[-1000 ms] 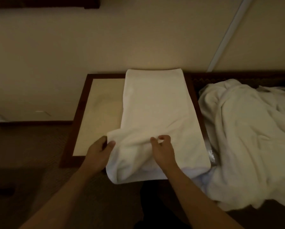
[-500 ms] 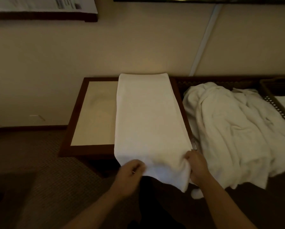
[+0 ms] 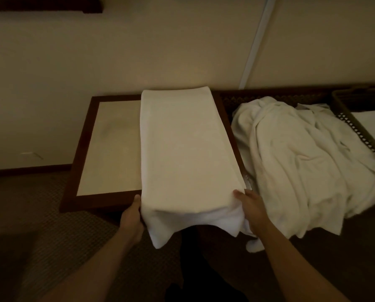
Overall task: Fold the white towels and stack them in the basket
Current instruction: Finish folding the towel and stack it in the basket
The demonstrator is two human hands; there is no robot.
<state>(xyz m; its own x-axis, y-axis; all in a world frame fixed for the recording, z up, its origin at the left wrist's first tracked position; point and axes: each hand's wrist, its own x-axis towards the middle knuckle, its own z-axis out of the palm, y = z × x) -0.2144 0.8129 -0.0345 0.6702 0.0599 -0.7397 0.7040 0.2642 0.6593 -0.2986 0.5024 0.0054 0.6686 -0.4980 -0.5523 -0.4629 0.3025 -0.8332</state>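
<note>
**Both hands at the near end of the towel**

We have our left hand [image 3: 132,216] at the left near corner of the towel [image 3: 186,149], fingers hidden behind the hanging cloth, thumb up along its edge; it seems to grip the corner, though we cannot see the fingers. Our right hand [image 3: 253,209] is at the right near corner, thumb laid on top of the cloth and the fingers curled down along its side, holding the fold.

The towel lies as a long folded strip along the right half of the table [image 3: 108,144], running from the wall side toward us. Its near end hangs over the table's front edge, sagging between our hands into two drooping points.

Just right of the table, a heap [image 3: 308,162] of crumpled white towels covers a dark woven surface, some of it spilling over the front. At the far right stands the basket [image 3: 352,120], its dark latticed rim touching the heap, with something flat and white inside.
</note>
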